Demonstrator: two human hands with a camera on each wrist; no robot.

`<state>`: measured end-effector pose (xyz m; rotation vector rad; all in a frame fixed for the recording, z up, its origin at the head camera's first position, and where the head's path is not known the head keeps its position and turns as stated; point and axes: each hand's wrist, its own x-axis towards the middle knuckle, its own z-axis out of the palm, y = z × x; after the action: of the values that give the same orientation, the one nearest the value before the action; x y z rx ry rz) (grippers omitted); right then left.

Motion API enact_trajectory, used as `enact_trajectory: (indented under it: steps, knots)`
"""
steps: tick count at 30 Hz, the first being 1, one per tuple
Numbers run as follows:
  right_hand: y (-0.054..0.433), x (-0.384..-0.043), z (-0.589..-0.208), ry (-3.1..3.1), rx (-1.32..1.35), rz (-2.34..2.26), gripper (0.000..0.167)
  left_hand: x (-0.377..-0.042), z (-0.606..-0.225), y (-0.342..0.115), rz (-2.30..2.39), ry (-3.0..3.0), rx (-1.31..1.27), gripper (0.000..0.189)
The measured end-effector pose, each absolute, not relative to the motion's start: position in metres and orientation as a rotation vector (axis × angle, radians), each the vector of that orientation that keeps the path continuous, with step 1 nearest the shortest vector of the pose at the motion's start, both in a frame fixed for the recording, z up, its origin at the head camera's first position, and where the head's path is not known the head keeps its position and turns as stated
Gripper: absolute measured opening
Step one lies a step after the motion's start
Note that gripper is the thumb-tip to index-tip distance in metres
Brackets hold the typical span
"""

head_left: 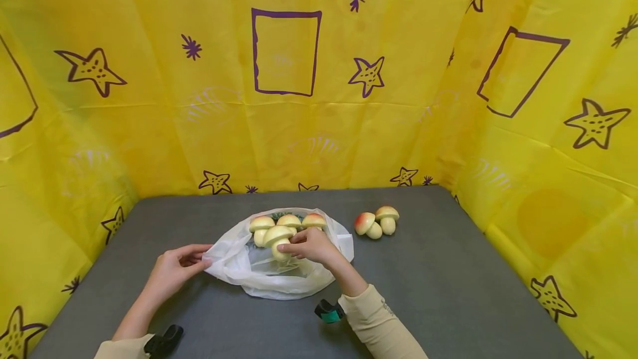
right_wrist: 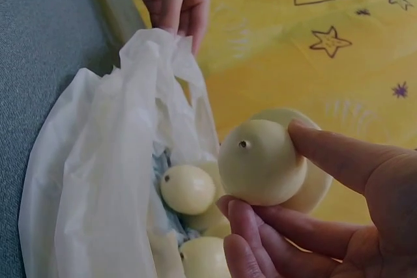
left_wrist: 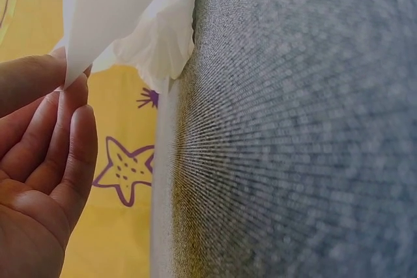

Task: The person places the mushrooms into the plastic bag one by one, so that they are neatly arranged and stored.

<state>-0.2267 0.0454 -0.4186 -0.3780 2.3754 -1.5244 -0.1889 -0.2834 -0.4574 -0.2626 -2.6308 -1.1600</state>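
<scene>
A white plastic bag (head_left: 234, 251) lies on the table with its mouth spread wide. My left hand (head_left: 174, 265) pinches its left edge between thumb and fingers; the left wrist view shows the bag's corner (left_wrist: 85, 37) in that grip. In my right hand (head_left: 314, 245) is a toy mushroom (head_left: 278, 240), held by its pale stem over the bag's mouth. The right wrist view shows the stem's round underside (right_wrist: 260, 161) between thumb and fingers. Behind it in the bag sit several more mushrooms (head_left: 261, 225) with yellow and reddish caps.
Two more mushrooms, one tipped over (head_left: 366, 223) and one upright (head_left: 387, 219), are on the grey table (head_left: 423, 292) right of the bag. A yellow curtain (head_left: 399, 143) with purple stars hangs along the back and sides.
</scene>
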Motion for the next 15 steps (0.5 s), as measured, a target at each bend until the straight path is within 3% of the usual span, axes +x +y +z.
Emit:
enact_trajectory:
  steps: [15]
  knots:
    - [0.029,-0.224,-0.420,2.371,-0.330,-1.550,0.031,-0.190,-0.459,-0.285,-1.159,-2.635,-0.274,0.031]
